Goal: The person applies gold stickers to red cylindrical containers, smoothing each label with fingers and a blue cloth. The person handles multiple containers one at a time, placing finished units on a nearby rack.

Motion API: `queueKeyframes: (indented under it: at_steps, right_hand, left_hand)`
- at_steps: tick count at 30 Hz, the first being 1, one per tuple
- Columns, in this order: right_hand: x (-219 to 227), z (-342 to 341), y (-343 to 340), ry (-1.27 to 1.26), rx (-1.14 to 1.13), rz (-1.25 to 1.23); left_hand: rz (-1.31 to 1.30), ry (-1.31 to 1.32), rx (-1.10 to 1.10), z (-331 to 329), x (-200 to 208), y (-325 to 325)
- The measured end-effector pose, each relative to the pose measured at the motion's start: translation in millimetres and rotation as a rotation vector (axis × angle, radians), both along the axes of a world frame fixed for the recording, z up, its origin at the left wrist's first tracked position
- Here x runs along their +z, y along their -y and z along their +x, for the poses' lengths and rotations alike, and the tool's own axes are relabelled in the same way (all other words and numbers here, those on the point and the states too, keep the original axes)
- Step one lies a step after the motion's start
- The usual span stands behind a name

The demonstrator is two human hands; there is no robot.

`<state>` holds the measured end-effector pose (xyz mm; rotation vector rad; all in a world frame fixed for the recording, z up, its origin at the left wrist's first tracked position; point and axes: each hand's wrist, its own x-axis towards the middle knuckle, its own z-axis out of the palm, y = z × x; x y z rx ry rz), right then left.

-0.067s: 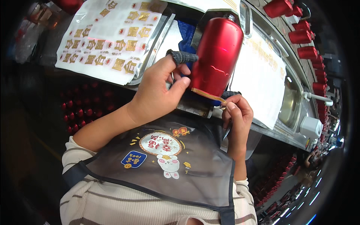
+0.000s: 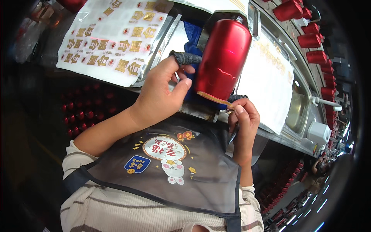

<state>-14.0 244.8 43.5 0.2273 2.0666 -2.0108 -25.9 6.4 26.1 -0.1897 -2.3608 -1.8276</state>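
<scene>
A glossy red bottle lies on its side in a dark holder, its neck pointing away from me and its base toward me. A narrow gold strip runs along the base edge. My right hand pinches the strip's right end between thumb and finger; a thin, dark, pointed tool shows under that palm. My left hand is beside the bottle's left side, thumb and fingers apart, holding nothing. Its index finger wears a grey cloth finger cover, close to the bottle; whether it touches is unclear. A similar cover is on a right finger.
On the left, a white sheet of gold characters and small red emblems lies over a metal tray. Another pale sheet lies right of the bottle, before a metal basin. Red bottles line the far right; blue cloth sits behind.
My left hand has shifted very slightly left, away from the bottle. The right hand keeps its pinch on the gold strip.
</scene>
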Motion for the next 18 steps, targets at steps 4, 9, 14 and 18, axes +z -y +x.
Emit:
queueKeyframes:
  at_steps: [4, 9, 14, 18]
  right_hand:
    - [3.8, -0.1, 16.2, -0.084, -0.003, 0.172]
    - [2.2, -2.2, 24.4, -0.127, -0.017, 0.243]
    - [1.8, -2.3, 23.4, -0.094, -0.017, 0.235]
    - [1.3, -1.9, 23.9, -0.108, -0.015, 0.21]
  left_hand:
    - [0.226, 0.051, -0.006, 4.8, 8.8, -14.8]
    - [0.046, -0.079, 0.048, 10.7, -10.1, -33.4]
    - [0.217, -0.053, 0.018, 9.6, -23.7, -30.6]
    - [0.472, -0.011, 0.031, 9.7, -30.3, -25.2]
